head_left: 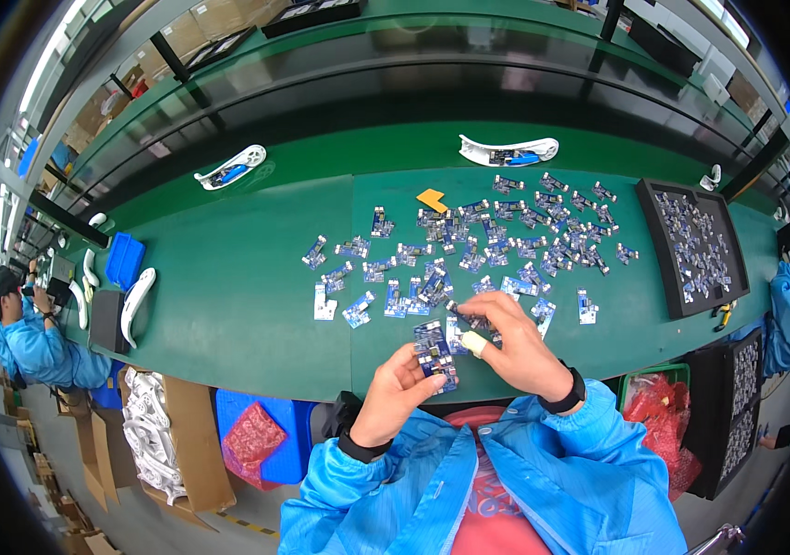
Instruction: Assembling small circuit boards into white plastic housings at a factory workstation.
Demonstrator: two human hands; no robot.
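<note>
My left hand (395,393) holds a small stack of blue circuit boards (434,351) upright over the near edge of the green table (247,277). My right hand (515,347), with a pale cot on the thumb, pinches one small board (465,319) between its fingertips just right of that stack. Several more blue boards (496,236) lie scattered on the table beyond both hands.
A black tray (654,227) full of small parts sits at the right. An orange card (432,199) lies among the boards. White plastic shells (230,167) (508,148) rest at the back. Blue bins and a cardboard box stand below the table's left. Other people sit at far left and right.
</note>
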